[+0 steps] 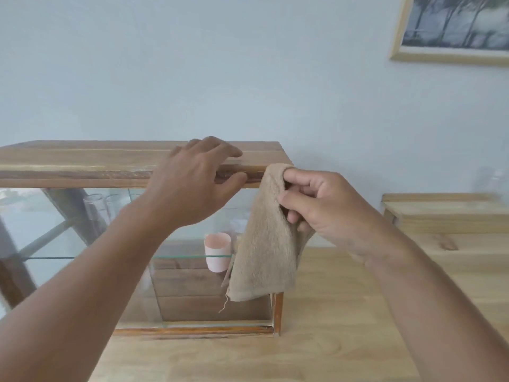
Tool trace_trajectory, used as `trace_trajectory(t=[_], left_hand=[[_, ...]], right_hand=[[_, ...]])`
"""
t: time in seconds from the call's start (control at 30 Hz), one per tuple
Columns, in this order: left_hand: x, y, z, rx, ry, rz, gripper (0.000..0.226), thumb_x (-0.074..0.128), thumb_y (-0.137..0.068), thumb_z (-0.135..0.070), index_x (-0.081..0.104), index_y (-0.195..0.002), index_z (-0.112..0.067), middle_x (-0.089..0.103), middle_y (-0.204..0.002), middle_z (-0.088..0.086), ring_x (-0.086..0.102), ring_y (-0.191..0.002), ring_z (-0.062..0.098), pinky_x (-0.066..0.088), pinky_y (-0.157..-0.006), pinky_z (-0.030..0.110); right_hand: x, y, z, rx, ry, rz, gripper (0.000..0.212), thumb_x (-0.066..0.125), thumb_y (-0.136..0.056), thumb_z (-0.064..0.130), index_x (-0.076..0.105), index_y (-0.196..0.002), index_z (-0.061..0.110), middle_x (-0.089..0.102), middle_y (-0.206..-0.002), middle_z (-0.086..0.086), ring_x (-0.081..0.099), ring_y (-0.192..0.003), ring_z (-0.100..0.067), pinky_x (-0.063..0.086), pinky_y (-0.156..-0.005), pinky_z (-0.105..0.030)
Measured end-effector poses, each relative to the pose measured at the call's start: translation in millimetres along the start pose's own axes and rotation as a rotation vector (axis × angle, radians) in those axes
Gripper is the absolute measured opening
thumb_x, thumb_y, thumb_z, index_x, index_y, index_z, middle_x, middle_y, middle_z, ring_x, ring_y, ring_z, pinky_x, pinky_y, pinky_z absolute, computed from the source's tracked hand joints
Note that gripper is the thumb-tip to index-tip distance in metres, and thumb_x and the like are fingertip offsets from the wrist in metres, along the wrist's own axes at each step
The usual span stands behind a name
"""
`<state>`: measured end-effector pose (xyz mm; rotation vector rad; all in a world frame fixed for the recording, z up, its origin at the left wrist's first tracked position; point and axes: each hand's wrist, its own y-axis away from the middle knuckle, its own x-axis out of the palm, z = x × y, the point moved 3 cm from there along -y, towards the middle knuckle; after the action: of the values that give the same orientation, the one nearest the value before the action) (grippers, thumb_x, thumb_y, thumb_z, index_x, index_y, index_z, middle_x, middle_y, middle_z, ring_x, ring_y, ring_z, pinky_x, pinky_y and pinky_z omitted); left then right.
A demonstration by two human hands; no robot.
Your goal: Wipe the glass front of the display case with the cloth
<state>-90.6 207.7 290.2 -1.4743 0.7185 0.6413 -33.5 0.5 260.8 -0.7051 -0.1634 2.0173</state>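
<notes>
A wooden display case [82, 161] with a glass front [55, 230] stands on a light wooden table [330, 326]. My left hand [192, 183] rests on the case's wooden top near its right end, fingers spread. My right hand [319, 205] pinches a beige terry cloth [264, 244] at its top edge. The cloth hangs down in front of the case's right end, covering the upper right part of the glass. Inside the case a pink cup [217, 252] sits beside a glass shelf [179, 256].
Clear glass tumblers [96, 210] show faintly inside the case at the upper left. A low wooden stand [446, 213] sits on the table at the right. A framed picture [454, 26] hangs on the pale wall at top right.
</notes>
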Motion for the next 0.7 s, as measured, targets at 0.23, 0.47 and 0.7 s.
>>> trace_trajectory(t=[0.23,0.47,0.7], left_hand=[[14.7,17.5,33.2,0.121,-0.006,-0.037,0.059,0.048,-0.093,-0.055,0.057,-0.144,-0.028,0.066,-0.141,-0.005,0.061,-0.128,0.025,0.036,-0.109,0.040],[18.1,16.8,41.4,0.206,0.002,-0.012,0.062,0.049,-0.095,-0.055,0.049,-0.149,-0.025,0.061,-0.145,0.002,0.057,-0.128,0.030,0.036,-0.110,0.043],[18.0,14.5,44.4,0.260,0.004,-0.001,0.062,0.044,-0.095,-0.054,0.044,-0.149,-0.025,0.059,-0.144,0.003,0.055,-0.128,0.028,0.036,-0.109,0.041]], right_hand=[[66.9,12.3,7.6,0.007,0.323,-0.534,0.040,0.079,-0.075,0.055,0.060,-0.078,0.020,0.066,-0.085,0.002,0.068,-0.077,-0.021,0.056,-0.067,-0.042],[102.7,8.9,-3.9,0.011,0.509,-1.002,0.019,0.064,-0.093,0.015,0.058,-0.075,0.012,0.062,-0.083,0.002,0.060,-0.076,-0.024,0.050,-0.062,-0.037],[135.7,29.8,-47.9,0.173,0.372,-0.938,0.033,0.056,-0.100,0.010,0.072,-0.127,0.018,0.072,-0.122,0.002,0.065,-0.113,-0.018,0.045,-0.088,-0.022]])
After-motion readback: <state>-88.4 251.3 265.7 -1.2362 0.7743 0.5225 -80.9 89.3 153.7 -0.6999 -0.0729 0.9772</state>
